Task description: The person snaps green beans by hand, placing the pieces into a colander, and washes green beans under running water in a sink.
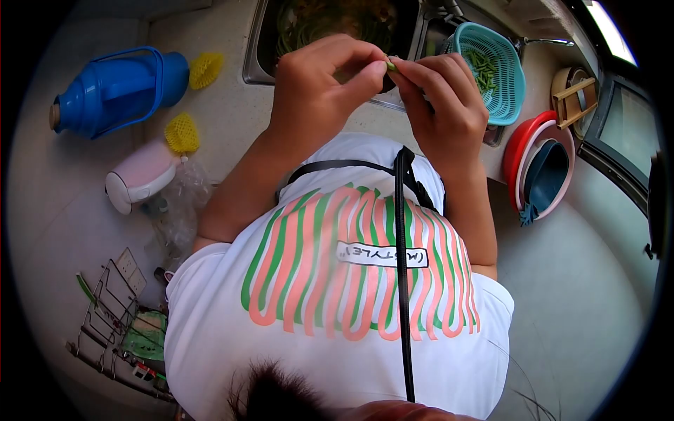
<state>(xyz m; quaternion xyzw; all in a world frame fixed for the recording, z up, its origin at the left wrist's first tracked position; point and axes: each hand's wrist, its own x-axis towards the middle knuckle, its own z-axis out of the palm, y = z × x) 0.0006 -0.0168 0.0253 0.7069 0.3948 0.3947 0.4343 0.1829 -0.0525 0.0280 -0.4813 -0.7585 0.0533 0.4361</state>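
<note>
Over the near edge of the sink (254, 52), my hands meet fingertip to fingertip. Thumb and forefinger of my left hand (323, 74) pinch one end of a small green bean (390, 65). The fingers of my right hand (446, 91) close on its other end, and most of the bean is hidden by the fingertips. Behind my right hand stands a turquoise colander (516, 74) holding cut green bean pieces (483, 69). Long green strands, probably more beans, lie dimly in the dark sink basin beyond my left hand.
On the counter at left lie a blue thermos flask (119, 91), yellow scrubbers (205, 70) and a pink-and-white kettle (144, 172). A wire rack (105, 309) is at lower left. At right are stacked basins (516, 154), a faucet (551, 42) and a window frame (618, 161).
</note>
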